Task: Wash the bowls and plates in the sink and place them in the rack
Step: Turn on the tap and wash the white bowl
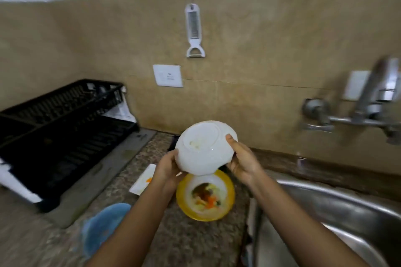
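A white bowl (204, 147) is held upside down and tilted above the counter, its base facing me. My left hand (168, 169) grips its lower left rim and my right hand (240, 158) grips its right side. Directly beneath it a yellow-rimmed plate (225, 204) with food scraps lies on the granite counter. A white square plate (143, 180) with an orange smear lies left of it, and a blue bowl (102, 230) sits nearer to me. The black dish rack (65, 136) stands at the left. The steel sink (347, 212) is at the lower right.
A wall-mounted metal tap (373, 104) reaches over the sink at the right. A white peeler-grater (194, 30) hangs on the tiled wall above a white socket plate (168, 76). The rack stands on a grey mat (91, 180).
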